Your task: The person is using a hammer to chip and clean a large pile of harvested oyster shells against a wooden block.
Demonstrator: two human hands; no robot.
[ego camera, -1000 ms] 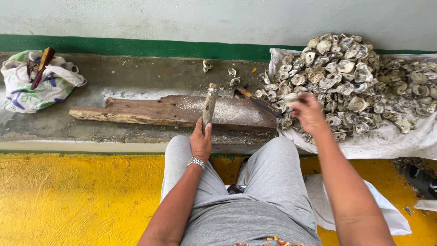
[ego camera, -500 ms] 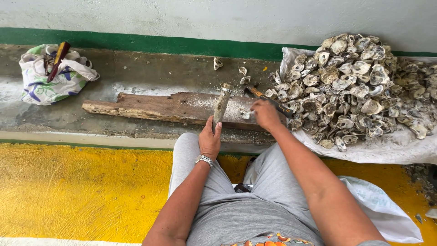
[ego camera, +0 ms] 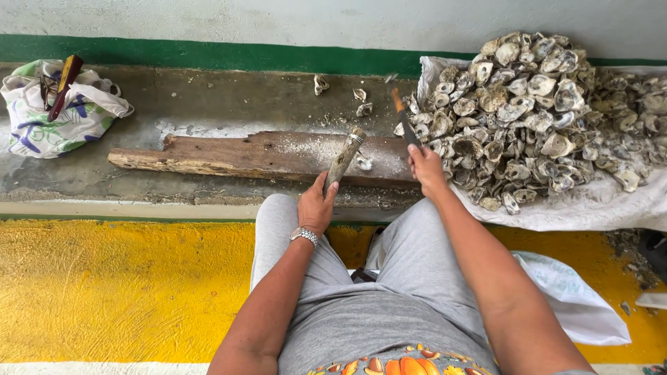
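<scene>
Down low over the knees, the left hand (ego camera: 316,207) has its grip closed round the lower end of a rough, crusted stick-like tool (ego camera: 344,158), which slants up and right so its tip rests on the weathered wooden plank (ego camera: 229,154). That forearm runs straight up from the lap, a metal watch (ego camera: 304,236) at the wrist. Further right, the right hand (ego camera: 425,167) has its grip wrapped tight about a dark-bladed knife (ego camera: 403,121) with an orange handle end, pointing up and away toward the heap of oyster shells (ego camera: 528,118) on a white sack (ego camera: 590,205). One small shell (ego camera: 363,162) lies on the plank, between the two hands.
</scene>
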